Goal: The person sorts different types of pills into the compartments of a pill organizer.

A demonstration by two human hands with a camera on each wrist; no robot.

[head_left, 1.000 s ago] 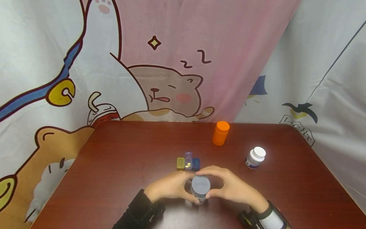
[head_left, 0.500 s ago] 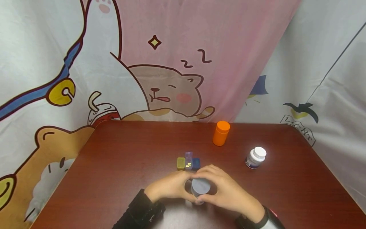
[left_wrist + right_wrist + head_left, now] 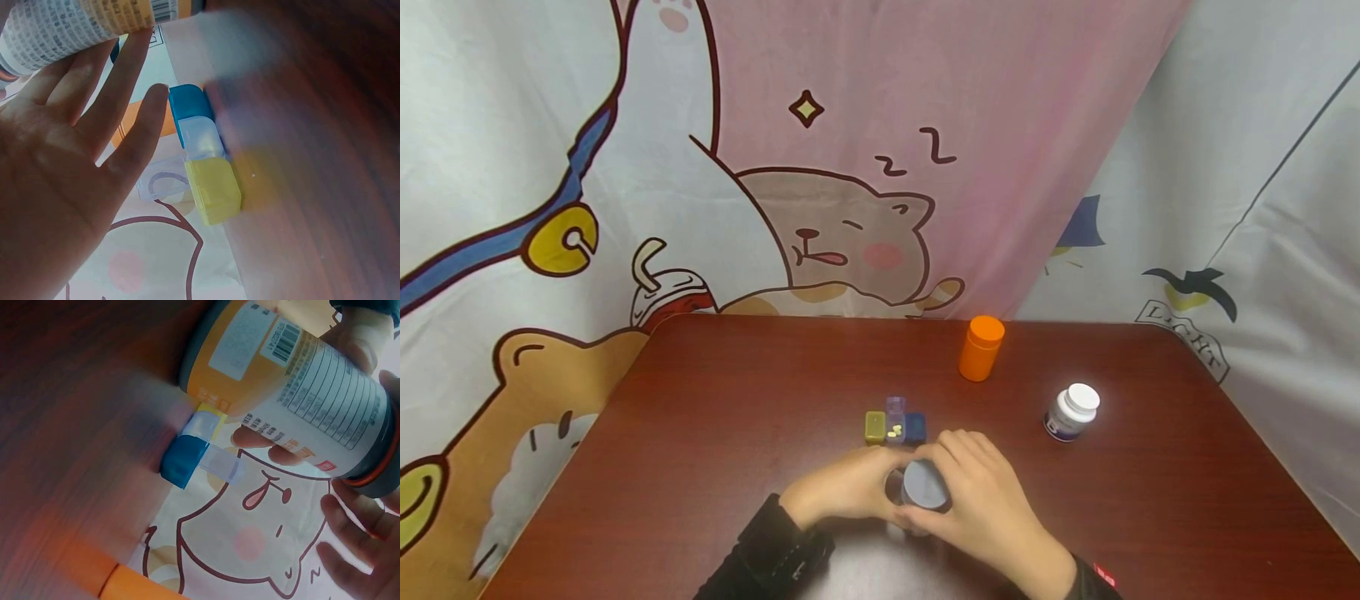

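Left hand (image 3: pixel 850 486) curves inward; right hand (image 3: pixel 976 496) faces it, fingers (image 3: pixel 964 443) bent.

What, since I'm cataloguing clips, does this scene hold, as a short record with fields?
Left hand: holds the labelled bottle
Right hand: curled round its grey lid
Pill box: yellow, clear and blue sections
Tablets: in the open clear section
Orange bottle: standing, far side of the table
White bottle: standing, right of the orange bottle
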